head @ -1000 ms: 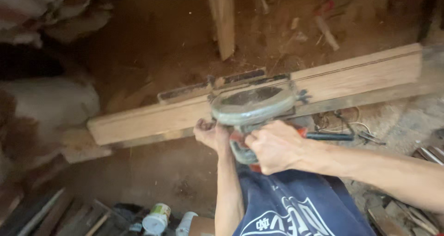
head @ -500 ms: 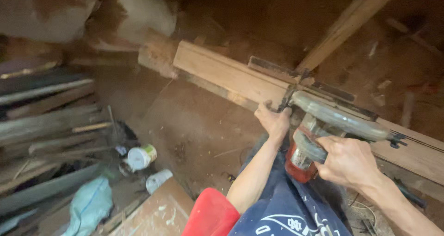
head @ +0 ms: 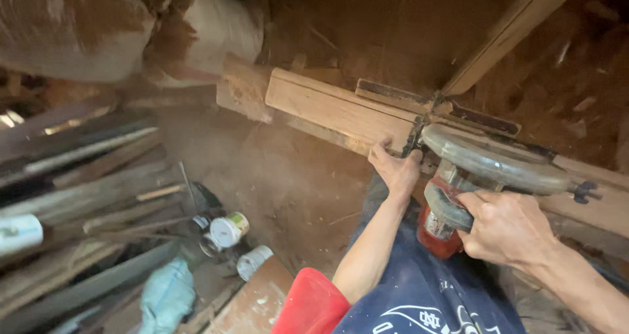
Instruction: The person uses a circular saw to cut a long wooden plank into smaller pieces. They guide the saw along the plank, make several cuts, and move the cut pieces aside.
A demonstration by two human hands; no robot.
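A long pale wooden plank point(head: 327, 108) lies across the dirt floor from upper left to right. A circular saw point(head: 488, 160) with a grey blade guard and a red motor body sits on the plank. My right hand point(head: 508, 229) is closed around the saw's handle. My left hand point(head: 395, 167) presses on the near edge of the plank, just left of the saw's base plate, fingers curled over the wood. My blue shirt and a red cloth show at the bottom.
Pale stuffed sacks point(head: 78, 26) lie at the upper left. Stacked planks and boards point(head: 85, 183) fill the left side. Two small cans point(head: 229, 230) and a light blue cloth point(head: 167, 298) lie near the bottom left. Another board point(head: 511, 33) leans at the upper right.
The view has swung further left, showing more of the stacked boards and the sacks. Both hands keep their hold on the saw and the plank.
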